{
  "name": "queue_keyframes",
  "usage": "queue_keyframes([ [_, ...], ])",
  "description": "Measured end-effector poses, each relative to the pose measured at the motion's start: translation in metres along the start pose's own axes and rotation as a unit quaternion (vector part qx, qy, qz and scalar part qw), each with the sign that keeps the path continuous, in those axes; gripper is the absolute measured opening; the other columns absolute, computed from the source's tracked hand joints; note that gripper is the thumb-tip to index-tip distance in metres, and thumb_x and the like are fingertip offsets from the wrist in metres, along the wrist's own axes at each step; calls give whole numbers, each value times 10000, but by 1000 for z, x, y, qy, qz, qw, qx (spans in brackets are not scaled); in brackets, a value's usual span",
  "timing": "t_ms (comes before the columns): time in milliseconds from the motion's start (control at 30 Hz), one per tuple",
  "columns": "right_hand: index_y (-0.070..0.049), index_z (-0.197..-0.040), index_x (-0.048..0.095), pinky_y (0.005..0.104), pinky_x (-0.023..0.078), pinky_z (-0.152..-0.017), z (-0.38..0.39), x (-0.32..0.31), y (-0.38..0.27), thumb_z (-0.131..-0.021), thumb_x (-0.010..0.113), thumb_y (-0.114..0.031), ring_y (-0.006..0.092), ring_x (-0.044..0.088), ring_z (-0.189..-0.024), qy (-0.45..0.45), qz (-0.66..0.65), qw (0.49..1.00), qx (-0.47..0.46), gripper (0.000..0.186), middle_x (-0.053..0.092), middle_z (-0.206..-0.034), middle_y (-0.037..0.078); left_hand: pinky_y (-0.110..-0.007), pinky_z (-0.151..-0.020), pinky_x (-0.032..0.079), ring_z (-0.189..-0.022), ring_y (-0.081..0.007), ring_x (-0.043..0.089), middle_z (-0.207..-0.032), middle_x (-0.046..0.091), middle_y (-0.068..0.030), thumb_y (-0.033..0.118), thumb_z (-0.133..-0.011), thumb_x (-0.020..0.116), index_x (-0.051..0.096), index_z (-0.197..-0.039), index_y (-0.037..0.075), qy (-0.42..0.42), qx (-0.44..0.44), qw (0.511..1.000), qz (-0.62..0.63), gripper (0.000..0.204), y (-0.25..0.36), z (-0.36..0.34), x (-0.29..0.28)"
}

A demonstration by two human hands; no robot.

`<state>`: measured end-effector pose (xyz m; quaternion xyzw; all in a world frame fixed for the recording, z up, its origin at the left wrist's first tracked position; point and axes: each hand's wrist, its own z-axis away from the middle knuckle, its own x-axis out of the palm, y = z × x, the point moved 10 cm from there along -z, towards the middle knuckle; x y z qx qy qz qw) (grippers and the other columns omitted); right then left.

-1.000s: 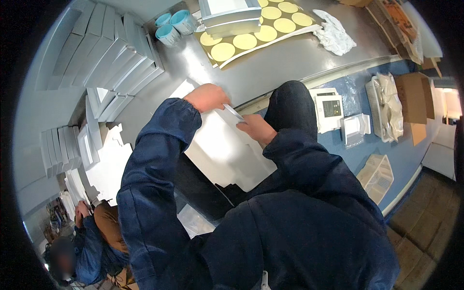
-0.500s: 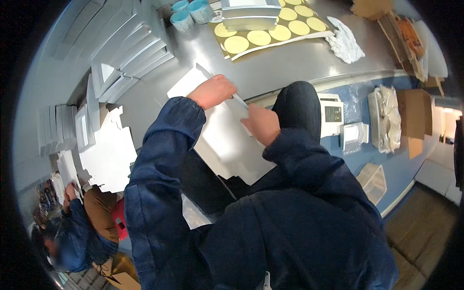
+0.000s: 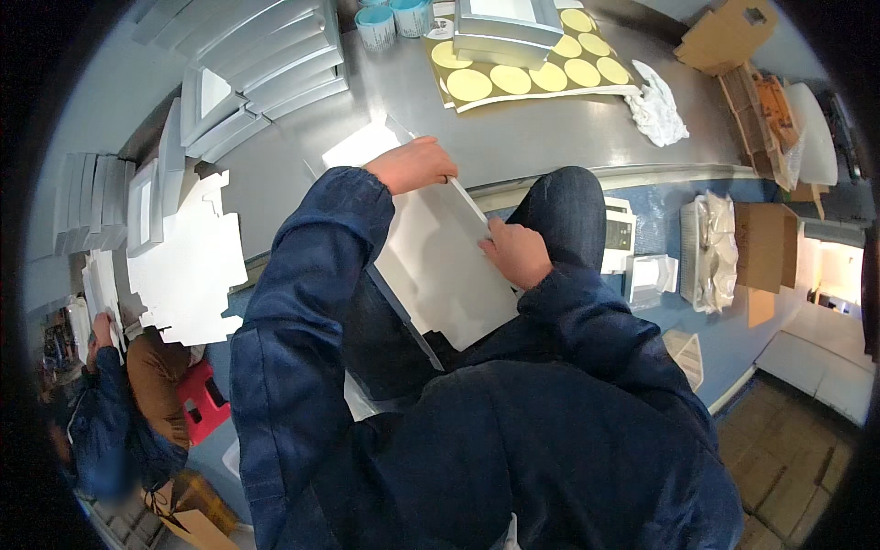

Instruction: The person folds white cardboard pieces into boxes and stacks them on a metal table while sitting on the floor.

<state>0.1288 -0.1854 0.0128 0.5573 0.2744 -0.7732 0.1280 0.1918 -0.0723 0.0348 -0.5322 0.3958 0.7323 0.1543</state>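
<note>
A white cardboard box blank (image 3: 447, 268) lies slanting from the metal table's edge down across my lap, with a folded-up flap along its right side. My left hand (image 3: 414, 166), wearing a dark ring, is closed over the far part of that flap. Nearer to me, my right hand (image 3: 519, 255) pinches the same flap between thumb and fingers. A grey side edge stands up along the blank's left, and notched tabs show at its near end. My left fingertips are partly hidden.
Silver boxes (image 3: 275, 78) are stacked at the back left, beside flat white blanks (image 3: 188, 266). Yellow round stickers on a sheet (image 3: 511, 82), a crumpled white cloth (image 3: 656, 108) and blue cups (image 3: 376, 29) occupy the metal table (image 3: 385, 87). A co-worker (image 3: 124, 412) sits at left.
My right hand has moved slightly right and now grips the flap's edge clearly. The flap stands more open along the right, and a grey left edge shows. The whole view has shifted a little.
</note>
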Motion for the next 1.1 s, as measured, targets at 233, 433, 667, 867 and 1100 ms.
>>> queue_keyframes([
  [233,-32,-836,550,460,499,-589,-24,3,-1,-883,497,-293,356,626,-644,5,-45,997,64,270,633,-701,172,-369,-869,428,-873,-229,573,-784,592,-44,109,-788,553,577,-808,99,25,-14,994,-105,33,5,-5,-3],
  [433,-42,-825,583,461,504,-615,-47,-7,-13,-849,501,-208,351,636,-684,33,-24,996,73,187,636,-726,184,-374,-742,459,-865,-237,573,-745,563,-56,81,-765,534,557,-768,95,31,4,986,-161,27,10,-7,4],
  [667,-40,-852,599,463,509,-665,-82,4,-9,-844,463,-144,360,637,-755,36,-29,997,68,171,645,-804,179,-401,-972,373,-1012,-305,523,-1070,564,-129,109,-735,629,538,-1126,44,271,-215,937,-45,406,10,53,-69],
  [867,-10,-880,584,456,505,-697,-104,8,7,-830,507,-143,390,624,-777,79,-9,996,31,161,630,-821,217,-414,-893,428,-1034,-376,539,-1059,566,-246,148,-863,541,469,-1199,-66,376,-539,725,207,405,19,235,2],
  [1100,9,-987,584,447,464,-832,-125,9,14,-749,614,-209,401,593,-884,36,-49,998,31,324,617,-895,275,-416,-989,369,-1153,-382,476,-1258,473,-271,201,-865,571,467,-1251,-34,471,-503,691,218,464,46,205,37],
])
